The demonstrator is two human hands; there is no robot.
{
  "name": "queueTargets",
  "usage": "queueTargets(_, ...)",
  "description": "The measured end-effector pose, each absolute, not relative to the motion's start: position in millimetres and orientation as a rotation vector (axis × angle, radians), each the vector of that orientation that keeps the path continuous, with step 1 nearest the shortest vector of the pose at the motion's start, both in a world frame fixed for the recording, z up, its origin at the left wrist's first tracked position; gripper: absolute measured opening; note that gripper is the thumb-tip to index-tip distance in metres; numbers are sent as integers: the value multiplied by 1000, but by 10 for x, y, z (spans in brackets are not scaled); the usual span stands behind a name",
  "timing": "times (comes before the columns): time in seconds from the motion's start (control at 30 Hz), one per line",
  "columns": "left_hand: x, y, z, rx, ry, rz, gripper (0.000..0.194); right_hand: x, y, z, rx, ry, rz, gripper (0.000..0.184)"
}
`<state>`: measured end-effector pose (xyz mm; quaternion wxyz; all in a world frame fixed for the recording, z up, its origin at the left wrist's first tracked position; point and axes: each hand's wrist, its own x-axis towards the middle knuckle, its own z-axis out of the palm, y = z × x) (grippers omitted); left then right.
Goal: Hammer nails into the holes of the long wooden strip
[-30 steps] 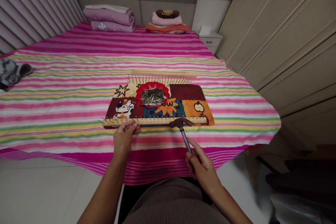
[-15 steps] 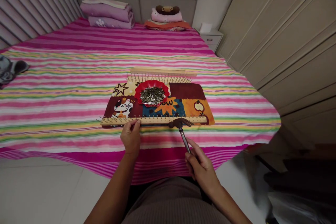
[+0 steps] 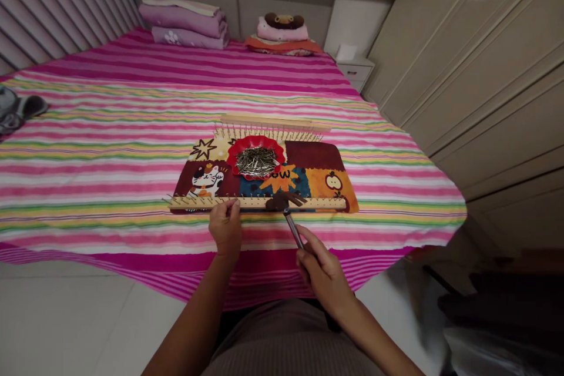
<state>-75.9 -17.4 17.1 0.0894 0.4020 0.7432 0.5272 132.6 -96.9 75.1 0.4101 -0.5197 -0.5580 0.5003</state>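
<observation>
My left hand [image 3: 225, 226] is at the front edge of a long wooden strip [image 3: 253, 203], thumb and fingers pinched together against it. What sits between the fingertips is too small to make out. Thin nails stand along the strip, leaning at its left end. In my right hand [image 3: 324, 270] is the handle of a claw hammer [image 3: 282, 201]. Its dark head hovers over or rests against the strip, right of my left hand; I cannot tell if they touch. Beyond, a red scalloped bowl [image 3: 232, 165] holds a heap of nails [image 3: 258, 160].
A patterned mat [image 3: 317, 155] lies under bowl and strip on a striped bed [image 3: 110, 158]. Another nail-studded strip [image 3: 268, 131] and a plain wooden piece [image 3: 264, 119] lie behind the bowl. Folded bedding [image 3: 185, 23] is at the headboard; a grey item [image 3: 20, 108] is far left.
The hammer and my right hand have moved left, nearer my left hand. My left hand has shifted slightly right along the strip.
</observation>
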Motion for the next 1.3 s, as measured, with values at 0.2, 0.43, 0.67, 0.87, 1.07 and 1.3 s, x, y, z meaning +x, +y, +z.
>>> queueTargets(0.2, -765, -163, 119, 1411, 2248, 1530, 16, 983, -668, 861, -1124, -1742, 1091, 47)
queueTargets(0.43, -789, -156, 79, 1436, 2279, 1476, 14, 749, -460, 887, -982, -2049, 983, 51)
queueTargets(0.67, -791, -163, 64, 1478, 2230, 1526, 13, 772, -513, 977, -959, -2042, 781, 53)
queueTargets(0.87, -807, -161, 47, 1477, 2240, 1477, 14, 812, -552, 1006, -1008, -1998, 951, 50)
queueTargets(1.07, -834, -178, 70, 1500, 2166, 1512, 14, 1121, -668, 1020, -1196, -1671, 985, 47)
queueTargets(1.3, -939, -286, 328, 1632, 2166, 1550, 18, 1495, -866, 617, -1374, -1355, 1128, 50)
